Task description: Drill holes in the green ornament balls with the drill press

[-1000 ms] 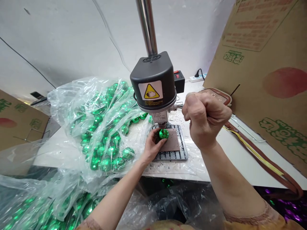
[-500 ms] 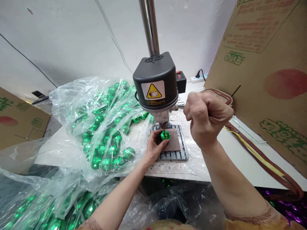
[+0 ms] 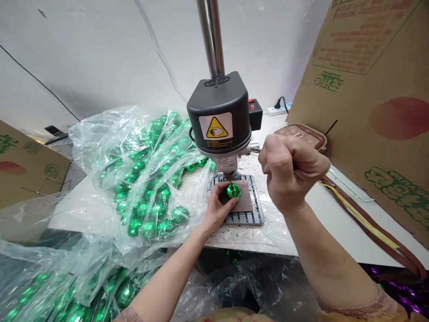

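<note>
My left hand (image 3: 219, 206) has its thumb and fingers closed around a shiny green faceted ball (image 3: 234, 191) on a brown board. A dark spot, perhaps a hole, shows on top of the ball, right beneath the chuck of a black bench drill press (image 3: 217, 114). My right hand (image 3: 295, 167) is a fist at the end of the press's metal side lever (image 3: 255, 147); the fingers hide the part they grip. Under the board lies the slotted metal base (image 3: 257, 214), sprinkled with dark shavings.
To the left, a clear plastic bag (image 3: 90, 134) spills many green balls (image 3: 157, 210) over the white table. More bagged green balls (image 3: 77, 308) lie lower left. Cardboard boxes (image 3: 362, 116) flank both sides. A brown bag with a strap (image 3: 368, 228) and a power strip (image 3: 278, 109) sit on the right.
The ball in my left hand has turned slightly, showing the dark spot on top. My right fist sits a little lower and further right. The view has shifted slightly.
</note>
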A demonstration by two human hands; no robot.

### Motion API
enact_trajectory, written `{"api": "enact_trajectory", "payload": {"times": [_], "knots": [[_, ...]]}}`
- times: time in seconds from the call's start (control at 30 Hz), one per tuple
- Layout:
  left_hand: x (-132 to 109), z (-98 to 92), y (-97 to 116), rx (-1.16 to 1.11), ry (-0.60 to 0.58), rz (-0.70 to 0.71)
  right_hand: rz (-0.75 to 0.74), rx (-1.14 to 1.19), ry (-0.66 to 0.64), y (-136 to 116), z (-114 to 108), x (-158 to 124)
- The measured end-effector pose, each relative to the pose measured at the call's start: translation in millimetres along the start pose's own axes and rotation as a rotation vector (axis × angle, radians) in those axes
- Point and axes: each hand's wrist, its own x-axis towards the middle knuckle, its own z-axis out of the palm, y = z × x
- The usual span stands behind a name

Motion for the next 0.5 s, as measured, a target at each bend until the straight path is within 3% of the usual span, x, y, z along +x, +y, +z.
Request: {"api": "enact_trajectory", "payload": {"times": [0.27,0.5], "knots": [[0,-0.1,2,0.023,-0.011,0.026,-0.064,0.029,0.077,10,1,-15],[0,-0.6,5,0.033,-0.017,0.041,-0.171,0.018,0.065,17,-2,-21]]}}
